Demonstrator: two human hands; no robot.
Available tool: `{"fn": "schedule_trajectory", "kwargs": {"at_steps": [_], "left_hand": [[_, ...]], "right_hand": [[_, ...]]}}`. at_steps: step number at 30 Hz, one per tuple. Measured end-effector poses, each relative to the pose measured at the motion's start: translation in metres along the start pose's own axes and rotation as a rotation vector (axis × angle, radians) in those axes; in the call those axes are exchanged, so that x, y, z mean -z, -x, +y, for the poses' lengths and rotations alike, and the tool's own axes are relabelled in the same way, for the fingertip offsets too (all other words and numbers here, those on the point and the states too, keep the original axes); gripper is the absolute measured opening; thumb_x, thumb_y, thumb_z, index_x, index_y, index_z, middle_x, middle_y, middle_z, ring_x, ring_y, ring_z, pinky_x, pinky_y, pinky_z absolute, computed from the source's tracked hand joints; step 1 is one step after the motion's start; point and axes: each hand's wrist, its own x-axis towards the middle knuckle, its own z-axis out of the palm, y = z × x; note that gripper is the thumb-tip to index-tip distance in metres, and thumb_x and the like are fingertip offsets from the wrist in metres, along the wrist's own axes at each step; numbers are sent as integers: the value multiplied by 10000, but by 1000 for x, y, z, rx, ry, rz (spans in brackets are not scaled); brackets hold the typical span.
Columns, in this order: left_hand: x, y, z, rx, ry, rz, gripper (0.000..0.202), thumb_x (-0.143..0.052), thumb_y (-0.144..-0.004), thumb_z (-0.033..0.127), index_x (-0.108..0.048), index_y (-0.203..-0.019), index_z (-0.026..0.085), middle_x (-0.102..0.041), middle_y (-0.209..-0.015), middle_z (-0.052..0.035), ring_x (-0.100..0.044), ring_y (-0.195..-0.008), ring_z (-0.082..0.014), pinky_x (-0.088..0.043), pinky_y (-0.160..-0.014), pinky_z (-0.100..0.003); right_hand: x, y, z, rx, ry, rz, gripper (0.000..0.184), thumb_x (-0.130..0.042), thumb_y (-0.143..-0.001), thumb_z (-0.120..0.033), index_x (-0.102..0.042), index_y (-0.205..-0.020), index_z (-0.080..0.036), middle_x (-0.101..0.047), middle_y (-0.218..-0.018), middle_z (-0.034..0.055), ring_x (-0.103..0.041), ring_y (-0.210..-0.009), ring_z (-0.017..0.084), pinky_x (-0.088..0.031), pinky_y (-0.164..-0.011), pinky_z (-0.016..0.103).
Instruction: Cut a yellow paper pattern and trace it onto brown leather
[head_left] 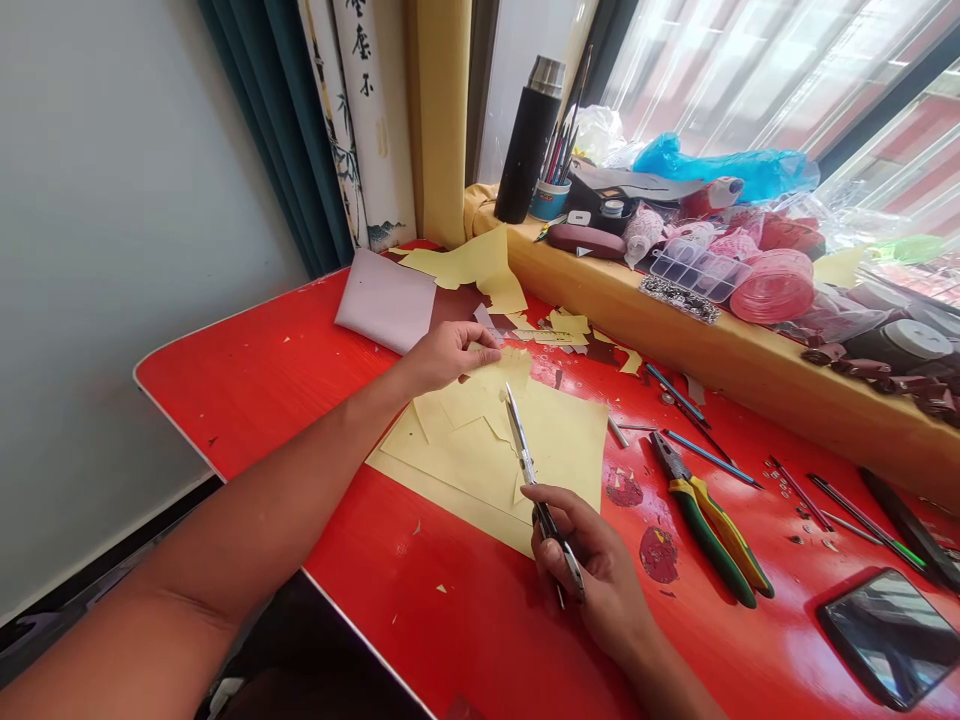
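Observation:
My left hand (453,354) pinches a small piece of yellow paper (514,368) between thumb and fingers, above a stack of larger yellow sheets (570,430). Some cut yellow pieces lie on the stack. My right hand (596,570) is wrapped around the handles of a pair of scissors (523,448). The blades look nearly together and point away from me, with their tips just below the held paper. Whether the blades touch it, I cannot tell.
On the red table (247,380) lie a pale lilac sheet (386,300), paper scraps (566,325), pliers (709,530), paintbrushes (712,455) and a phone (896,635). A black thermos (525,150), a brush cup (550,200) and craft supplies crowd the windowsill.

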Motion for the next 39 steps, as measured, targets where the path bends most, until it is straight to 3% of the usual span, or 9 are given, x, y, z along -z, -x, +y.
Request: {"fn": "schedule_trajectory", "kwargs": {"at_steps": [19,30,39], "left_hand": [[1,0,-1,8,14,-9,323,-875,-770,447,-739,-859,168,-532,-665,35,-449,-565,-92,-463,-468,-221],[0,1,2,9,11,-12,254,-856,-789,382,-747,-851,160,-544,-677,14,-457,-582,-97,-471,-462,-210],[0,3,7,10,19,-11,264,-858,-770,392,-756,-846,160,-476,-618,42,-447,-573,-99,-454,-459,-213]], "right_hand": [[-1,0,1,-14,30,-5,481,-697,-1003,-585,-670,-1335,-238,-471,-697,-79,-479,-415,86,-397,-420,222],[1,0,3,-21,74,-29,523,-682,-1007,-607,-656,-1357,-221,-526,-678,-55,-530,-471,142,-405,-442,258],[1,0,3,-16,94,-31,514,-681,-1005,-609,-663,-1342,-221,-530,-671,-52,-533,-465,144,-393,-434,255]]}}
